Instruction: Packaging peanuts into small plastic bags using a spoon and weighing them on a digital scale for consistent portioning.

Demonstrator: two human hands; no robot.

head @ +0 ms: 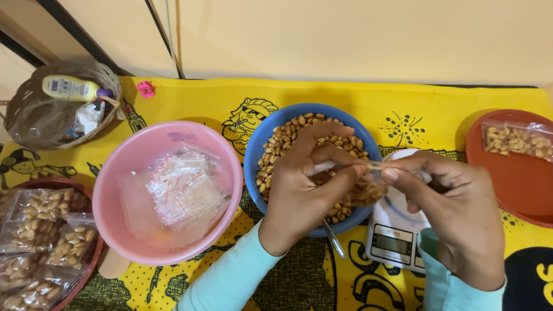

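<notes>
Peanut bag (365,190) pinched over blue bowl (259,150), beside scale (397,239).

Your left hand (299,190) and right hand (455,213) pinch the top of a small clear plastic bag of peanuts (366,190) above the blue round plastic bowl of peanuts (259,147) and the white digital kitchen scale (394,239). A pink plastic bowl (124,167) holding empty clear zip bags (181,196) sits to your left. A filled bag (515,139) lies on the red-brown plate (518,184) to your right.
</notes>
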